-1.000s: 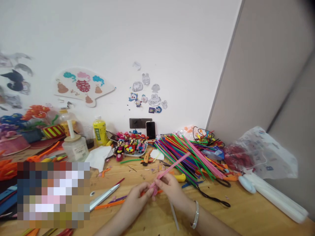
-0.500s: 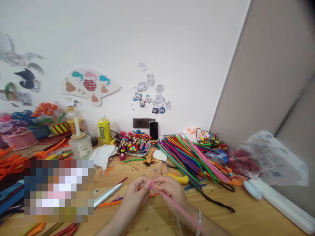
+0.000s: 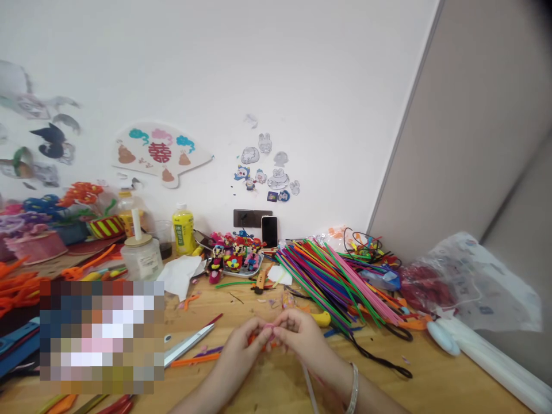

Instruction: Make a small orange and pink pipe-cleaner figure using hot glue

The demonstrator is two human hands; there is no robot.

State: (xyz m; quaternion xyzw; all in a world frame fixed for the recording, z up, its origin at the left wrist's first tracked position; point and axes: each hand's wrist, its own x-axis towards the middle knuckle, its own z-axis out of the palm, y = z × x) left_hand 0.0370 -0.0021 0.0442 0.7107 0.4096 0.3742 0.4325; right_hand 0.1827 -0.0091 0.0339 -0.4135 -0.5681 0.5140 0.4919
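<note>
My left hand [image 3: 240,355] and my right hand [image 3: 308,343] meet low in the middle of the head view, fingertips close together. Between them is a small pink pipe cleaner piece [image 3: 269,326], coiled or bent, pinched by thumb and fingers of both hands. Some orange shows behind the left fingers; its shape is mostly hidden. A pale strip [image 3: 309,386] hangs below my right hand. Left of my hands lie a silver blade [image 3: 190,343] and orange pipe cleaners [image 3: 196,360]. A yellow handle [image 3: 322,319] pokes out behind my right hand.
A large bundle of coloured pipe cleaners [image 3: 328,282] spreads at back right. Small dolls [image 3: 235,256] stand on a tray beside a phone [image 3: 269,232]. A yellow bottle [image 3: 183,231] and a lidded jar [image 3: 141,259] stand at left. A white roll [image 3: 495,356] lies far right.
The right fingers have moved in beside the left thumb, onto the pink piece. The long pink length that crossed my right wrist now hangs lower, mostly behind it.
</note>
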